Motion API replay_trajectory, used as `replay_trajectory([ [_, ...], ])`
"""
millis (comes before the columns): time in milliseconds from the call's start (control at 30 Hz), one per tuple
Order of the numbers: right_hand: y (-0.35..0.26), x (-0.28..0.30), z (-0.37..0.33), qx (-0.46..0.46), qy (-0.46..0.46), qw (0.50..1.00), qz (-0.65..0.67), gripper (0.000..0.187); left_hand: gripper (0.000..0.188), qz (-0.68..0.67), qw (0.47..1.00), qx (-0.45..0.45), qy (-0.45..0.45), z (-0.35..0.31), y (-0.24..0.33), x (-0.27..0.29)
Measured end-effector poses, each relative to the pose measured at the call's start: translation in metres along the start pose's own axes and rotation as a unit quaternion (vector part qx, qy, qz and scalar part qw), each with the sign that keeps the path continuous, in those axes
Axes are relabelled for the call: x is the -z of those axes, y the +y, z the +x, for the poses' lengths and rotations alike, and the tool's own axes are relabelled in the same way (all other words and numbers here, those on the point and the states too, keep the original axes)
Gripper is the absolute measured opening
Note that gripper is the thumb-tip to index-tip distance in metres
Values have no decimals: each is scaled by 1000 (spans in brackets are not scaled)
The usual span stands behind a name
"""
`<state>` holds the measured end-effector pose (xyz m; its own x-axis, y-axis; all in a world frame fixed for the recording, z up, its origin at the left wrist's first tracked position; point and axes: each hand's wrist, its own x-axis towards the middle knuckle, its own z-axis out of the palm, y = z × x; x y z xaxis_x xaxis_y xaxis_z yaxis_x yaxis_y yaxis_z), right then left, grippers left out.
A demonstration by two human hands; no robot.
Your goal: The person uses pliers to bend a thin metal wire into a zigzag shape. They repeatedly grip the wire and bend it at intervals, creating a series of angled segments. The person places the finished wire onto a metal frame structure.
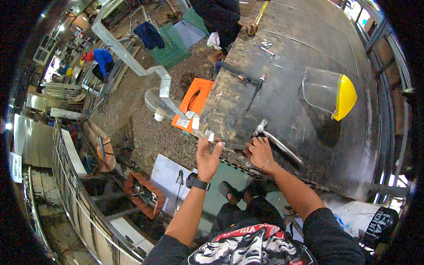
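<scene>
A long pale metal strip [152, 70], bent in zigzags, runs from the upper left down to the near left corner of the workbench. My left hand [208, 160], with a dark watch on its wrist, grips its near part, thumb pointing up. A flat grey stretch [236, 146] lies along the bench edge between my hands; whether it is the same piece I cannot tell. My right hand [259, 153] pinches its other end, fingers bent down. Just beyond my right hand lies a metal hammer [281, 145], its head close to my fingers.
On the dark workbench [300, 57] lie a yellow face shield [346, 97], a black tool [249, 81], a pen [265, 50] and small metal pieces. An orange case [201, 92] and a fan [159, 104] stand left. Another person's hand [245, 22] is near a tape measure [261, 13].
</scene>
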<state>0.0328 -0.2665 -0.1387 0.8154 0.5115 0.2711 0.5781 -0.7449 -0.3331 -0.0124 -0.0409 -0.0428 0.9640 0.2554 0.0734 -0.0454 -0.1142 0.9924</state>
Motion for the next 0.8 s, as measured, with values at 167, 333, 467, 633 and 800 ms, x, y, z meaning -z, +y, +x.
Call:
replay_trajectory([
  [167, 6, -11, -10, 4, -76, 996, 39, 43, 13, 16, 1000, 6, 13, -5, -17, -6],
  [333, 8, -27, -12, 33, -19, 999, 38, 39, 19, 57, 998, -32, -19, 0, -22, -3],
  [467, 6, -31, -10, 38, 17, 997, 69, 34, 26, 46, 998, -27, -37, -2, -14, -4],
  [633, 8, -30, -9, 57, 47, 995, 69, 30, 26, 71, 996, -13, -47, 0, -23, 1],
  [800, 9, -27, -3, 73, 26, 996, 44, 37, 22, 79, 997, -7, -21, -5, -19, 3],
])
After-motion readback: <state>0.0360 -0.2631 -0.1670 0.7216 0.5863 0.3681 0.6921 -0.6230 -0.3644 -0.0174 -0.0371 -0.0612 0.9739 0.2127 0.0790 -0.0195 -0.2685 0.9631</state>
